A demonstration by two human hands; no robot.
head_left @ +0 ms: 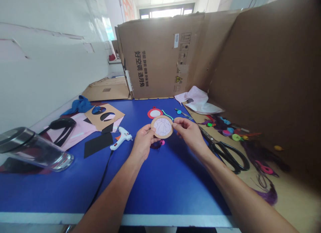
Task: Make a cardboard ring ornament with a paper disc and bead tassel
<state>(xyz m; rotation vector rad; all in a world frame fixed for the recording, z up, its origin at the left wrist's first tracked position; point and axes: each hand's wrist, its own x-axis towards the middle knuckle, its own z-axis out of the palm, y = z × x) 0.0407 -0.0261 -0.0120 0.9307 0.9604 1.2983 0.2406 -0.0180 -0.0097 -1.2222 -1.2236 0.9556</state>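
Two hands share one cardboard ring (162, 127) above the blue table (160, 179): left hand (143, 142) pinches its left edge, right hand (190, 132) its right. Glue gun (121, 138) sits left, scissors (225, 152) right.

A white glue gun (121, 138) and black scissors (227, 152) are laid on the blue table (160, 179), backed by a cardboard box (163, 55)

Cardboard-rimmed disc (162, 126) — pinkish, perhaps veined; upheld
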